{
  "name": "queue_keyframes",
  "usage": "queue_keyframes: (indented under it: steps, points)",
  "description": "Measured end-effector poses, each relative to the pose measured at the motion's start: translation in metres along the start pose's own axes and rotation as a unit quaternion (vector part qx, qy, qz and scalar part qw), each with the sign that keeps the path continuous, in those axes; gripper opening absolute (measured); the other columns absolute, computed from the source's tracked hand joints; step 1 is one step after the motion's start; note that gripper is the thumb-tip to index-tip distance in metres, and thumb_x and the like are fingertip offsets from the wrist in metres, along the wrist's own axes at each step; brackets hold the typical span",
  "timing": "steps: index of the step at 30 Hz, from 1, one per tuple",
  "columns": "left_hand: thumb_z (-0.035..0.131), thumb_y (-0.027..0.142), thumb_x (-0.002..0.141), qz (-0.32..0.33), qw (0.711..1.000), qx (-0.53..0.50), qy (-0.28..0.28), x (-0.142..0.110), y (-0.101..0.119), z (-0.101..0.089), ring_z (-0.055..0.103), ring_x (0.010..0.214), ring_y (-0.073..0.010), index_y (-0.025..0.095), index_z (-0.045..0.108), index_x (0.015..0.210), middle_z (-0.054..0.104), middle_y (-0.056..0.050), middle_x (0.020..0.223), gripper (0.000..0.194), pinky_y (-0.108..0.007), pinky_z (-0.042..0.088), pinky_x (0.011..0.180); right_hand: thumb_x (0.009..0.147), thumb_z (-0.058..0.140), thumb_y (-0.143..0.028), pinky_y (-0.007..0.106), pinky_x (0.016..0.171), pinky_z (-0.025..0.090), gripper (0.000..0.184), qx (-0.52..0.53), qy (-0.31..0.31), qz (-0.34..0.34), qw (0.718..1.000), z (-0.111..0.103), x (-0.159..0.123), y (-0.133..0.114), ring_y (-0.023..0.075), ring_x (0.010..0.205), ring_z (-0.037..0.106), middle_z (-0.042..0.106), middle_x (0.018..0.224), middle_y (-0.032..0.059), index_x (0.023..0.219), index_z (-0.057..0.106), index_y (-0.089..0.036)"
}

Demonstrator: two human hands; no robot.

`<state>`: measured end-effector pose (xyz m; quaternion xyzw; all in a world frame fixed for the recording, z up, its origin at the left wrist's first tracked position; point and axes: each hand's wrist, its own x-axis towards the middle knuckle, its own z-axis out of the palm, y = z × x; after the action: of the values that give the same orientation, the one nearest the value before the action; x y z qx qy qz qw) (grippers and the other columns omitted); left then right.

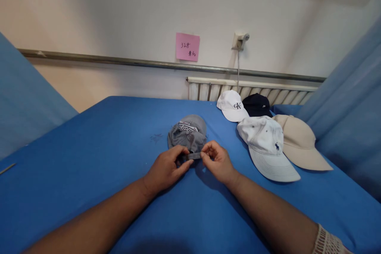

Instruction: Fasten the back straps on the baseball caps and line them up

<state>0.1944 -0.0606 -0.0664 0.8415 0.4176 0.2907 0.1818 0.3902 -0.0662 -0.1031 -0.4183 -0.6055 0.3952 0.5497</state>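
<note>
A grey cap (186,139) with white lettering lies on the blue-covered table, its back strap (195,155) turned toward me. My left hand (166,166) pinches the strap at its left part, near a small buckle, between thumb and fingers. At the strap's right end, my right hand (217,160) grips it between thumb and forefinger. The strap runs straight between the two hands. The far side of the cap's brim is partly hidden behind the crown.
Right of my hands are a white cap (230,107), a dark navy cap (257,105), a pale cap (263,139) with a small emblem, and a beige cap (297,141). A radiator (214,91) and metal rail (133,62) run along the wall. Blue curtains (351,99) hang on both sides.
</note>
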Motion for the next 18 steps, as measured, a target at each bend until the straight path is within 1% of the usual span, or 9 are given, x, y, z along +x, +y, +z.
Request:
queue_keyframes:
  steps: [7, 10, 12, 13, 15, 16, 18]
  points:
    - [0.058, 0.031, 0.087, 0.005, 1.000, -0.008, -0.027, 0.0006, 0.0013, -0.0011, 0.059, 0.069, -0.0149, 0.019, 0.058, 0.098, 0.064, -0.001, 0.084, 0.017, -0.027, 0.045, 0.065, 0.081, 0.061, -0.024, 0.022, 0.051, 0.040, 0.009, 0.005, 0.024, -0.014, 1.000, 0.0006, -0.0007, -0.0028, 0.0100, 0.053, 0.052, 0.054, 0.060, -0.0064, 0.085, 0.054, -0.020]
    - [0.055, 0.028, 0.089, 0.023, 0.999, -0.029, -0.025, 0.0014, 0.0018, -0.0018, 0.061, 0.083, -0.0170, 0.019, 0.058, 0.113, 0.066, -0.004, 0.097, 0.025, -0.029, 0.046, 0.075, 0.082, 0.061, -0.024, 0.022, 0.052, 0.041, 0.010, 0.022, 0.013, -0.024, 0.999, 0.0010, -0.0022, -0.0041, 0.0098, 0.052, 0.054, 0.055, 0.060, -0.0062, 0.087, 0.054, -0.020]
    - [0.052, 0.026, 0.092, 0.039, 0.997, -0.055, -0.033, 0.0023, 0.0019, -0.0020, 0.061, 0.090, -0.0178, 0.021, 0.057, 0.121, 0.065, -0.005, 0.101, 0.030, -0.031, 0.046, 0.082, 0.084, 0.062, -0.025, 0.023, 0.053, 0.043, 0.010, 0.029, 0.007, -0.031, 0.999, 0.0015, -0.0040, -0.0052, 0.0100, 0.052, 0.055, 0.057, 0.061, -0.0058, 0.088, 0.054, -0.020]
    - [0.051, 0.025, 0.092, 0.041, 0.996, -0.074, -0.041, 0.0029, 0.0018, -0.0018, 0.060, 0.091, -0.0179, 0.022, 0.058, 0.121, 0.065, -0.005, 0.100, 0.030, -0.032, 0.046, 0.083, 0.084, 0.062, -0.026, 0.023, 0.053, 0.044, 0.010, 0.029, 0.008, -0.035, 0.999, 0.0017, -0.0050, -0.0059, 0.0103, 0.052, 0.057, 0.058, 0.061, -0.0055, 0.088, 0.055, -0.020]
    - [0.053, 0.026, 0.092, 0.022, 0.989, -0.138, -0.050, 0.0042, 0.0008, -0.0007, 0.060, 0.089, -0.0173, 0.022, 0.063, 0.114, 0.065, -0.004, 0.096, 0.025, -0.031, 0.046, 0.082, 0.085, 0.063, -0.026, 0.023, 0.055, 0.047, 0.011, 0.027, 0.013, -0.043, 0.999, 0.0017, -0.0066, -0.0076, 0.0109, 0.055, 0.059, 0.061, 0.065, -0.0044, 0.091, 0.056, -0.020]
    - [0.055, 0.026, 0.091, 0.002, 0.982, -0.184, -0.049, 0.0048, 0.0000, 0.0002, 0.061, 0.087, -0.0167, 0.021, 0.064, 0.110, 0.065, -0.003, 0.094, 0.022, -0.030, 0.047, 0.080, 0.085, 0.063, -0.026, 0.024, 0.056, 0.048, 0.012, 0.021, 0.015, -0.048, 0.998, 0.0015, -0.0072, -0.0085, 0.0111, 0.056, 0.060, 0.063, 0.068, -0.0035, 0.094, 0.057, -0.020]
    - [0.060, 0.028, 0.087, -0.050, 0.956, -0.287, -0.038, 0.0060, -0.0018, 0.0022, 0.060, 0.078, -0.0147, 0.019, 0.063, 0.102, 0.064, -0.002, 0.090, 0.017, -0.028, 0.049, 0.072, 0.086, 0.062, -0.023, 0.025, 0.059, 0.050, 0.018, -0.002, 0.002, -0.062, 0.998, 0.0007, -0.0077, -0.0101, 0.0113, 0.059, 0.061, 0.067, 0.077, -0.0007, 0.103, 0.059, -0.021]
